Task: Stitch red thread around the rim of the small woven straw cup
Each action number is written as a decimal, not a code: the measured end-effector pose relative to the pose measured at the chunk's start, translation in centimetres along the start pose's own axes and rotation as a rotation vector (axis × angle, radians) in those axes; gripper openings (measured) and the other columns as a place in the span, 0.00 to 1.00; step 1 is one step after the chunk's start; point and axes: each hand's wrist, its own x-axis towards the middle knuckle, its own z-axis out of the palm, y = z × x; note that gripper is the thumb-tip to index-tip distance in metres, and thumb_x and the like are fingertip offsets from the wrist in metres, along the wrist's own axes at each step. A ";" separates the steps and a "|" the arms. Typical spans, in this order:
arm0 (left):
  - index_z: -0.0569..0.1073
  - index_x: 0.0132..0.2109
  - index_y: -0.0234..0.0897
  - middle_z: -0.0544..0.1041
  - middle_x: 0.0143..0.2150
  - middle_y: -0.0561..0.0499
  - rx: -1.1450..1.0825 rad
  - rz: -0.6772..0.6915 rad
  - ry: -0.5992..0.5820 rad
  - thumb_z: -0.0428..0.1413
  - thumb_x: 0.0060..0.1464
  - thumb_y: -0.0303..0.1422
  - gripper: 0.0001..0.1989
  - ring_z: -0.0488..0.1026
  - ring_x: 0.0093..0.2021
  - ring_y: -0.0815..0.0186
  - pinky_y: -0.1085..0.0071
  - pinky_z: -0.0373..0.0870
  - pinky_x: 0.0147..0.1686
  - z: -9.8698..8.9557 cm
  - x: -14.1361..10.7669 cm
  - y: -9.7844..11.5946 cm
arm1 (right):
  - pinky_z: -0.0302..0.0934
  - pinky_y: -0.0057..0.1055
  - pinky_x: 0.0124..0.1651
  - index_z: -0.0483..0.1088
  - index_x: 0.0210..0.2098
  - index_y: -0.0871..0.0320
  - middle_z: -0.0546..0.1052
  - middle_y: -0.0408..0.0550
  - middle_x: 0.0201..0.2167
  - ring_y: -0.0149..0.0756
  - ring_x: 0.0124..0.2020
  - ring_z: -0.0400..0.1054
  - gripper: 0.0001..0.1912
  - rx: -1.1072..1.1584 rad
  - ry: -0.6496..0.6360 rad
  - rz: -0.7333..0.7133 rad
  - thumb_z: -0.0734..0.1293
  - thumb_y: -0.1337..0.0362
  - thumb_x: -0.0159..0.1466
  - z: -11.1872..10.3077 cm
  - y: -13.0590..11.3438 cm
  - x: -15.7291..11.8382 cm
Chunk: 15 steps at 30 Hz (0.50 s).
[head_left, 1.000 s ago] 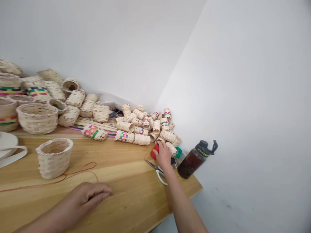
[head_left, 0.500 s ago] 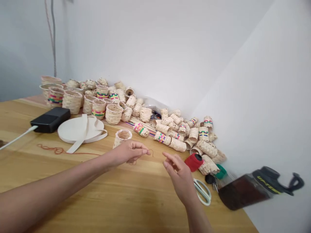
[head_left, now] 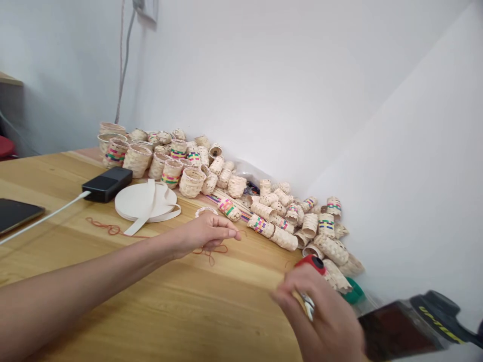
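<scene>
My left hand is out over the wooden table, thumb and forefinger pinched on the end of a red thread. The thread loops under the hand and trails left across the table. A small woven basket stands just behind that hand, mostly hidden. My right hand is blurred at the lower right, with its fingers curled over the scissors. Only a bit of metal and white handle shows. A red thread spool sits just beyond this hand.
Many small woven baskets are heaped along the wall, with larger ones at the left. A white tape roll, a black power bank with a white cable, a dark screen and a dark bottle also lie on the table.
My right hand left the red spool, rose open beside the left hand, then dropped onto the scissors. My left hand lifted off the table and pinched the red thread. The view swung left.
</scene>
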 end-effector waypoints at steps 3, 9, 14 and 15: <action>0.74 0.38 0.29 0.54 0.14 0.61 0.025 -0.006 0.001 0.60 0.48 0.47 0.23 0.46 0.16 0.76 0.76 0.42 0.18 -0.3 -0.5 0.3 | 0.63 0.32 0.30 0.68 0.28 0.54 0.72 0.44 0.26 0.36 0.28 0.67 0.11 -0.034 0.069 0.010 0.66 0.57 0.64 1.8 1.0 1.5; 0.74 0.38 0.30 0.55 0.15 0.61 0.055 0.022 -0.008 0.57 0.51 0.46 0.20 0.47 0.16 0.75 0.77 0.44 0.18 -0.4 -1.0 0.5 | 0.66 0.30 0.34 0.71 0.48 0.54 0.75 0.47 0.35 0.36 0.34 0.69 0.14 0.081 -0.016 0.023 0.68 0.60 0.62 5.1 2.4 3.2; 0.75 0.39 0.31 0.55 0.15 0.61 0.069 0.012 -0.017 0.56 0.53 0.45 0.19 0.47 0.16 0.75 0.77 0.44 0.18 -0.7 -1.3 0.3 | 0.67 0.29 0.34 0.72 0.47 0.55 0.75 0.46 0.34 0.35 0.33 0.70 0.15 0.162 -0.046 0.093 0.68 0.62 0.61 5.8 2.0 3.5; 0.75 0.39 0.31 0.55 0.15 0.61 0.066 0.012 -0.015 0.56 0.53 0.45 0.19 0.47 0.16 0.75 0.77 0.45 0.18 -0.7 -1.4 0.2 | 0.66 0.29 0.34 0.72 0.47 0.55 0.75 0.46 0.33 0.34 0.32 0.70 0.14 0.173 -0.055 0.097 0.68 0.63 0.61 5.9 1.9 3.6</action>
